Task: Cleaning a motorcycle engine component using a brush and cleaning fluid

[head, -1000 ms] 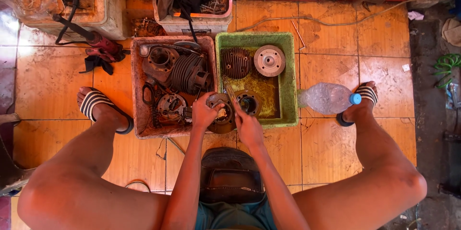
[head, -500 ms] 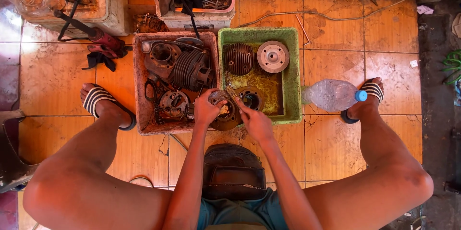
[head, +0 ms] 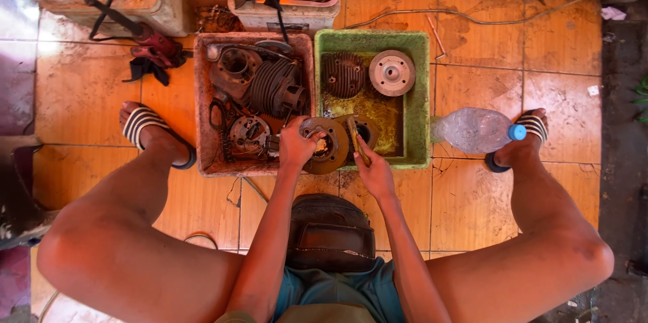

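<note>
Left hand [head: 295, 146] grasps round metal part [head: 329, 147] over green tray's [head: 422, 93] near edge; right hand [head: 373, 171] grips brush [head: 357, 139]; bare floor tiles [head: 533, 53] beyond.

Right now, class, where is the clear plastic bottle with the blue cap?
In the head view, the clear plastic bottle with the blue cap lies on its side on the orange tiled floor, just right of the green plastic tray, its cap beside the person's striped sandal.

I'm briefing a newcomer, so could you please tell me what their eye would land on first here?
Probably the green tray at centre, holding oily liquid and round metal parts. Over its near edge the left hand grips a round metal part while the right hand holds a small brush. Left of it, a reddish tray holds engine parts.
</note>
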